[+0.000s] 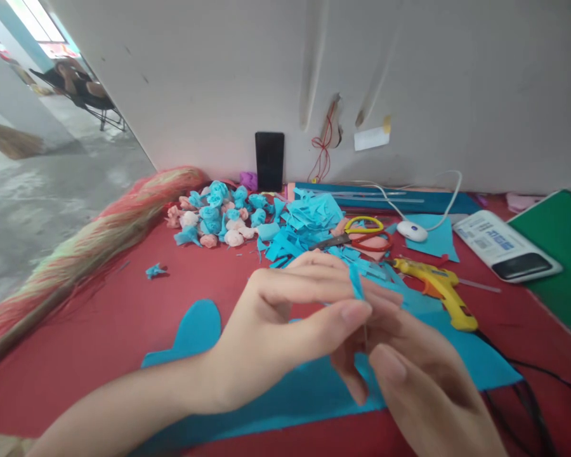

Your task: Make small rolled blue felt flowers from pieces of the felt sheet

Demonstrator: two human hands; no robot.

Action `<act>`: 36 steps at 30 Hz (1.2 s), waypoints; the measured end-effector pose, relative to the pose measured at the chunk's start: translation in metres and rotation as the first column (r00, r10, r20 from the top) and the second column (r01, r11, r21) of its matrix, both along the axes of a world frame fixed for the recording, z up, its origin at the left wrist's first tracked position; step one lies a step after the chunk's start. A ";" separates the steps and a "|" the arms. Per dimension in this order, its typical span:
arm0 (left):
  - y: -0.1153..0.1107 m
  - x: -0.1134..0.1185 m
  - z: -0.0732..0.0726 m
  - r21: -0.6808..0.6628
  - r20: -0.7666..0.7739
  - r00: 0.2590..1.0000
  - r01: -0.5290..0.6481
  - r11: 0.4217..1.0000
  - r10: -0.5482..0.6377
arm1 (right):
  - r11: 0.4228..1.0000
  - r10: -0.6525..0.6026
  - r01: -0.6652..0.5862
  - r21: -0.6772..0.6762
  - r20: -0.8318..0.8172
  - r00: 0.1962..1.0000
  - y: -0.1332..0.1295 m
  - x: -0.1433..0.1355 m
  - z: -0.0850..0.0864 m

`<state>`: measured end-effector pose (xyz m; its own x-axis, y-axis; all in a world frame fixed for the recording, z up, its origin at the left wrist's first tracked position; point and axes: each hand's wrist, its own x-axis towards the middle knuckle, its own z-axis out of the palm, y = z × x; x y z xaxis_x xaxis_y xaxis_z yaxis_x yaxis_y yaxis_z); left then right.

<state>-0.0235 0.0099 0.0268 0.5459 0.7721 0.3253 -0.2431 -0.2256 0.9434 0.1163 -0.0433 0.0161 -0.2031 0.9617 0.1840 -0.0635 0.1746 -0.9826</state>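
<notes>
A narrow blue strip (pixel 356 281) stands up between the thumb and fingers of my left hand (pixel 295 317), which is closed in a pinch. Below the strip runs a thin pale stem (pixel 365 333), and my right hand (pixel 423 362) is curled round its lower part with thumb and fingers closed. The fingers partly hide where strip and stem meet. Beneath both hands lies a blue sheet (pixel 266 406) with a rounded piece (pixel 198 327) at its left. Just beyond them are cut blue strips (pixel 309 222) in a loose pile.
Blue, pink and white rosettes (pixel 212 219) are heaped at the back left. Scissors (pixel 361 235) and a yellow glue gun (pixel 440 289) lie right of the strips. A phone (pixel 269 162) leans on the wall, near a power bank (pixel 507 244). A broom (pixel 90 235) borders the left side.
</notes>
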 end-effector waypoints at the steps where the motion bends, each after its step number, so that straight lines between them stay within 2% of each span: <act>1: 0.000 0.000 0.000 0.035 -0.013 1.000 -0.005 0.999 0.005 | 0.999 -0.036 0.036 0.024 0.005 0.999 -0.001 0.000 0.000; 5: 0.001 0.001 0.003 0.150 -0.055 0.998 -0.029 0.988 0.038 | 0.990 -0.126 0.127 0.065 -0.009 0.992 -0.003 0.000 0.000; 12: -0.002 -0.001 0.006 0.163 -0.046 0.996 -0.070 0.984 0.078 | 0.988 -0.116 0.105 0.114 0.095 0.989 -0.002 -0.001 0.007; 15: -0.003 -0.002 0.007 0.270 -0.061 0.992 -0.090 0.959 0.110 | 0.970 -0.123 0.091 0.225 0.134 0.983 0.002 0.000 0.007; 18: -0.001 -0.003 0.009 0.423 -0.081 0.984 -0.108 0.899 0.157 | 0.932 -0.148 0.067 0.355 0.205 0.968 0.009 0.003 0.005; 21: 0.003 -0.004 0.011 0.568 -0.114 0.966 -0.129 0.813 0.233 | 0.902 -0.171 0.029 0.431 0.293 0.941 0.016 0.008 0.000; 25: 0.008 -0.006 0.012 0.774 -0.112 0.947 -0.108 0.624 0.302 | 0.833 -0.175 -0.039 0.553 0.330 0.928 0.023 0.012 -0.006; 27: 0.009 -0.007 0.012 0.826 -0.106 0.941 -0.096 0.555 0.320 | 0.789 -0.194 -0.062 0.612 0.343 0.919 0.025 0.013 -0.009; 31: 0.010 -0.008 0.013 0.839 -0.076 0.933 -0.130 0.529 0.351 | 0.758 -0.219 -0.058 0.650 0.338 0.915 0.029 0.014 -0.012; 36: 0.013 -0.009 0.018 0.896 -0.093 0.936 -0.070 0.438 0.340 | 0.754 -0.245 -0.034 0.656 0.329 0.912 0.028 0.012 -0.011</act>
<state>-0.0329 0.0224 0.0443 0.5693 0.2529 0.7822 0.1144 -0.9666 0.2292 0.1288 -0.0149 0.0048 -0.2929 0.6629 0.6891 0.3380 0.7459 -0.5739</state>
